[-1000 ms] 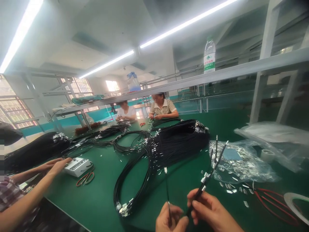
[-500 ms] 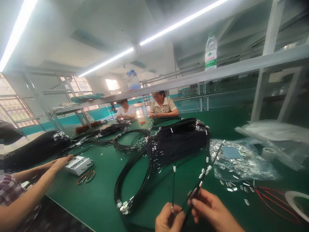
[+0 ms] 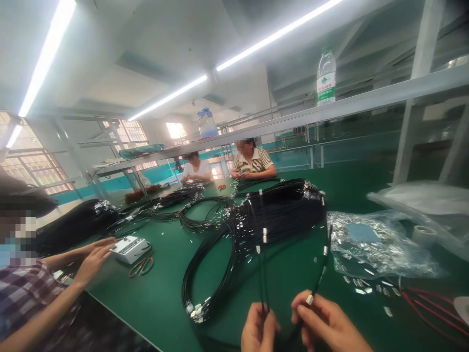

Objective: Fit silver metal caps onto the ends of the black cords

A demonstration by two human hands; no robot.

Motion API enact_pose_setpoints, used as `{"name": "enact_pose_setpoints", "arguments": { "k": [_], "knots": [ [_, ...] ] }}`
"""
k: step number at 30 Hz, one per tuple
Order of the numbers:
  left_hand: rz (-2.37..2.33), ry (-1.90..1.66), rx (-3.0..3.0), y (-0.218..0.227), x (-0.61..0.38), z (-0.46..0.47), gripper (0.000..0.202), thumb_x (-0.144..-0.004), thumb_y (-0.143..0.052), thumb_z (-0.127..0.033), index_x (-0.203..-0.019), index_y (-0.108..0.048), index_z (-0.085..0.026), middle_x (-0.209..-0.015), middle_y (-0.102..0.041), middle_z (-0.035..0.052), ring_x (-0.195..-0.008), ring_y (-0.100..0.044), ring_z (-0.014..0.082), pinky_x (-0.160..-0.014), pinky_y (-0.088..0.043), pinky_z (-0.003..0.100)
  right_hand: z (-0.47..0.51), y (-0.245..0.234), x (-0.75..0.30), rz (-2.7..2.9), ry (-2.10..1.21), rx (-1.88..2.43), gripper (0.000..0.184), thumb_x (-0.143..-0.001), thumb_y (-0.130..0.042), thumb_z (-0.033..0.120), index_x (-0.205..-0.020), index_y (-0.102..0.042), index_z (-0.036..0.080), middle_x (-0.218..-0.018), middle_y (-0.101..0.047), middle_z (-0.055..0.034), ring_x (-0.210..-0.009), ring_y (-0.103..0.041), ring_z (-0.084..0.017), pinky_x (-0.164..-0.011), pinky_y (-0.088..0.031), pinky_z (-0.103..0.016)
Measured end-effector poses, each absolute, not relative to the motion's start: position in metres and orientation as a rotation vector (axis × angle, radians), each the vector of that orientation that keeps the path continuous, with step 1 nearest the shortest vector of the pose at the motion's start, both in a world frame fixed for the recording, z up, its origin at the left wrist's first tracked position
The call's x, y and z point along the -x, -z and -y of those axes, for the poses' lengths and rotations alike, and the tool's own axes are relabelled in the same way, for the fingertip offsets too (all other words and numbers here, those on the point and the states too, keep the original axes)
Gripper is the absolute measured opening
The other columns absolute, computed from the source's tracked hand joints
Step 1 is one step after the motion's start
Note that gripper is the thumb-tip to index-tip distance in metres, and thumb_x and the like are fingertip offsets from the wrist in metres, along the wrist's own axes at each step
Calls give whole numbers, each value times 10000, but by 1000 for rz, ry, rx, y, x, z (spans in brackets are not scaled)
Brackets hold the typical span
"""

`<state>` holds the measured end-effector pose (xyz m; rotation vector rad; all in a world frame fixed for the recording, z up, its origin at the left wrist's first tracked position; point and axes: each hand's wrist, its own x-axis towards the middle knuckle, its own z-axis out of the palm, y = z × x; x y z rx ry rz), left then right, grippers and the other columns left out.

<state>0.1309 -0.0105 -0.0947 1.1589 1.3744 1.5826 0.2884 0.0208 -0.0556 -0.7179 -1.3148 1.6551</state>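
My left hand (image 3: 258, 328) is closed in a pinch on thin black cables (image 3: 261, 278) that stand upright, with silvery metal clips (image 3: 264, 235) near their upper ends. To its right, my right hand (image 3: 328, 320) pinches another black cable (image 3: 324, 269), which slants up and to the right. One metal clip (image 3: 309, 299) sits at the right fingertips, and a second clip (image 3: 325, 251) is higher on that cable. The lower parts of the cables are hidden by my hands. Beyond them lies a looped black cable bundle (image 3: 185, 288) with metal ends.
A plastic bag of metal clips (image 3: 388, 244) lies right, with loose clips (image 3: 362, 291) beside it. At left, a co-worker's hand (image 3: 95, 261) touches a white box (image 3: 131, 250) near red-handled scissors (image 3: 142, 267). A large cable pile (image 3: 286, 215) lies ahead. Two people sit across the table.
My hands have moved apart. Two cables now rise from my left hand where one showed before. Fewer clips show on the right-hand cable. The view has shifted slightly left.
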Motion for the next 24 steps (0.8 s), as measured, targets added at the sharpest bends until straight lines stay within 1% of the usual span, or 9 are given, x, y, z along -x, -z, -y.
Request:
{"name": "enact_pose_setpoints", "arguments": {
  "k": [4, 7, 11, 13, 16, 18, 20, 24],
  "knots": [
    [-1340, -1603, -1132, 95, -130, 12, 545, -708, -600, -716, -682, -516, -177, -570, -469, -30, -530, -411, 93, -559, -357, 210, -20, 52, -292, 1323, -1692, 687, 482, -751, -661, 602, -940, -610, 161, -839, -620, -64, -593, -581, -153, -562, -506, -292],
    [-1308, -1627, -1087, 93, -132, 13, 549, -649, -667, -703, -673, -493, -183, -570, -447, -42, -537, -403, 88, -552, -351, 201, -19, 49, -295, 1333, -1702, 669, 467, -764, -650, 596, -923, -621, 158, -866, -634, -79, -617, -592, -164, -597, -507, -306],
    [-1259, -1625, -1056, 96, -136, 13, 582, -532, -777, -655, -650, -446, -190, -585, -432, -54, -539, -387, 75, -533, -339, 188, -20, 51, -294, 1363, -1669, 713, 461, -779, -636, 595, -916, -631, 154, -688, -613, -40, -596, -585, -171, -612, -499, -311],
    [-1238, -1589, -1082, 98, -137, 13, 590, -497, -803, -629, -656, -441, -192, -609, -474, -44, -527, -389, 70, -507, -318, 187, -20, 51, -292, 1371, -1669, 716, 474, -784, -626, 600, -942, -635, 154, -631, -610, -32, -577, -582, -175, -616, -496, -318],
    [-1250, -1541, -1152, 101, -138, 13, 554, -535, -798, -589, -645, -433, -187, -659, -571, -8, -507, -384, 61, -487, -291, 190, -20, 52, -288, 1361, -1660, 711, 463, -797, -623, 581, -980, -643, 157, -626, -624, -33, -567, -587, -177, -628, -494, -326],
    [-1235, -1559, -1157, 101, -137, 14, 529, -579, -782, -568, -627, -420, -185, -673, -602, 6, -505, -384, 60, -492, -297, 192, -20, 53, -287, 1342, -1659, 710, 445, -809, -622, 561, -997, -645, 158, -635, -626, -34, -579, -592, -178, -638, -495, -326],
    [-1211, -1618, -1134, 100, -136, 15, 511, -604, -774, -552, -618, -419, -185, -680, -608, 9, -523, -409, 67, -510, -318, 194, -20, 54, -287, 1304, -1667, 716, 437, -796, -640, 560, -968, -648, 159, -676, -628, -38, -581, -589, -171, -620, -495, -319],
    [-1177, -1720, -1074, 95, -134, 17, 483, -620, -777, -525, -619, -433, -187, -702, -609, 19, -587, -471, 95, -544, -350, 204, -19, 54, -286, 1202, -1666, 741, 440, -723, -708, 572, -864, -644, 160, -777, -612, -43, -579, -574, -154, -546, -489, -293]
  ]
}}
